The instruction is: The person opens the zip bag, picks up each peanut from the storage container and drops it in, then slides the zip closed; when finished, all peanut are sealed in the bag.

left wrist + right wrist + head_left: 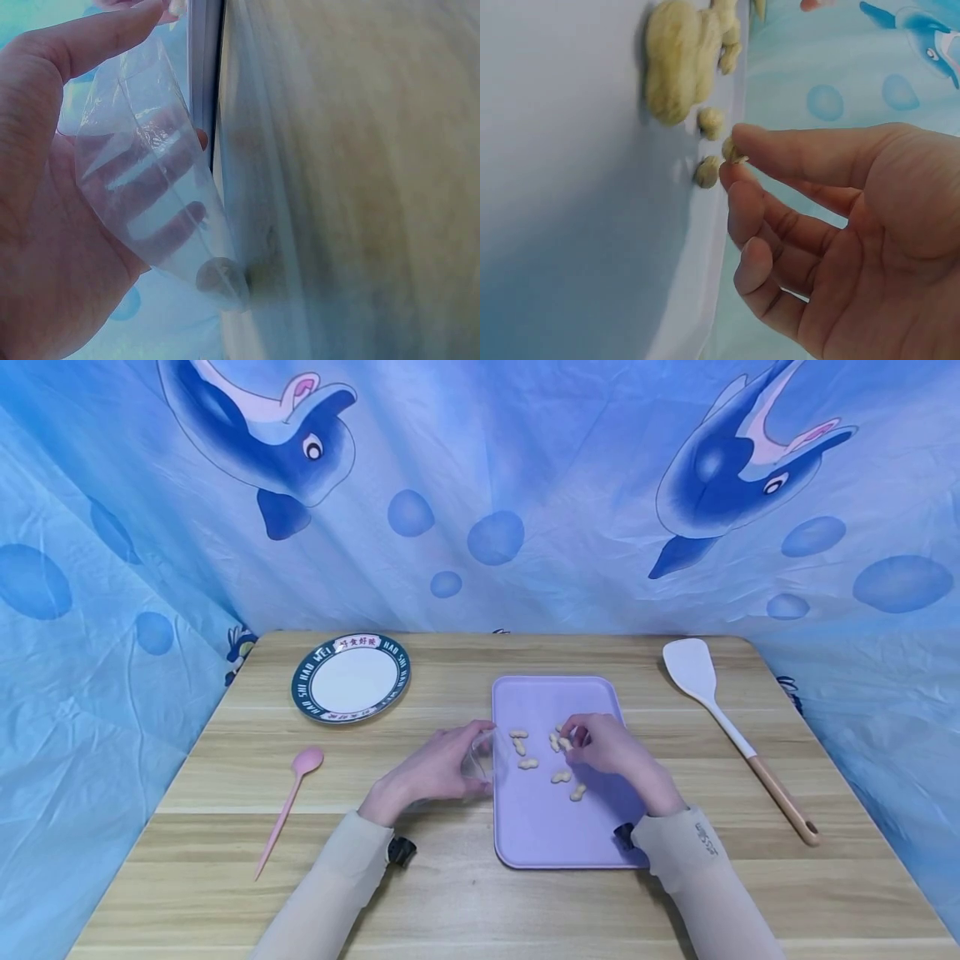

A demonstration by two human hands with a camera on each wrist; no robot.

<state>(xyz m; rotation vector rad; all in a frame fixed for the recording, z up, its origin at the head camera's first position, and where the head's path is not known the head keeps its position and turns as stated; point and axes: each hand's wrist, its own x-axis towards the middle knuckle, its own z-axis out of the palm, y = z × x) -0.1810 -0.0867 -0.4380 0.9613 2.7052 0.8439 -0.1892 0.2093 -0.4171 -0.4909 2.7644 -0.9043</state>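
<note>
My left hand (442,764) curls its fingers and thumb round a clear plastic bag (142,157) at the left edge of the purple tray (551,843). Fingers show through the bag; a brownish round patch near its lower end is too unclear to name. Over the tray, my right hand (611,745) pinches a peanut (733,152) between thumb and fingertips, most of it covered by them. Several other peanuts lie on the tray, among them one peanut (528,763) towards the left and another peanut (577,792) nearer the front.
A white plate (354,681) with a dark patterned rim lies at the back left of the wooden table (450,893). In front of it is a pink spoon (288,802). Right of the tray lies a white spatula (720,714) with a wooden handle. A blue dolphin-print curtain (525,460) hangs behind.
</note>
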